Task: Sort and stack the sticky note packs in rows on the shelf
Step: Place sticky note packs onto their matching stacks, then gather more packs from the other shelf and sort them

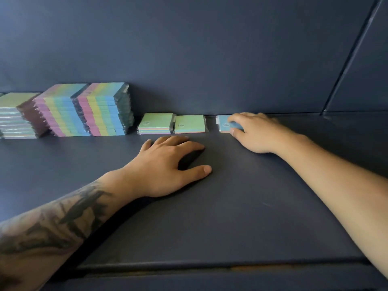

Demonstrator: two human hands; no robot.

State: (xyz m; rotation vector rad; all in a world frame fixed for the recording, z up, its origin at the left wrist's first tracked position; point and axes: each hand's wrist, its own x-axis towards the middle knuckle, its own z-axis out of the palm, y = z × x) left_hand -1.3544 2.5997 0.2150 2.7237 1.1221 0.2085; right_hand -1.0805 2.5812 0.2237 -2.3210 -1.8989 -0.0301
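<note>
On the dark blue shelf (231, 206), two green-topped sticky note packs (156, 122) (190, 123) lie flat side by side against the back wall. Right of them lies a blue-topped pack (223, 122); my right hand (254, 133) covers its right part, fingers curled over it and thumb at its front edge. My left hand (168, 164) rests flat on the shelf in front of the green packs, fingers spread, holding nothing. At the far left stand tall stacks: two of rainbow-striped packs (63, 111) (102, 109) and a lower one of green-topped packs (17, 114).
The shelf's back wall (189, 59) rises right behind the packs. A vertical divider seam (346, 70) runs at the right. The shelf's front lip (210, 267) crosses the bottom of the view.
</note>
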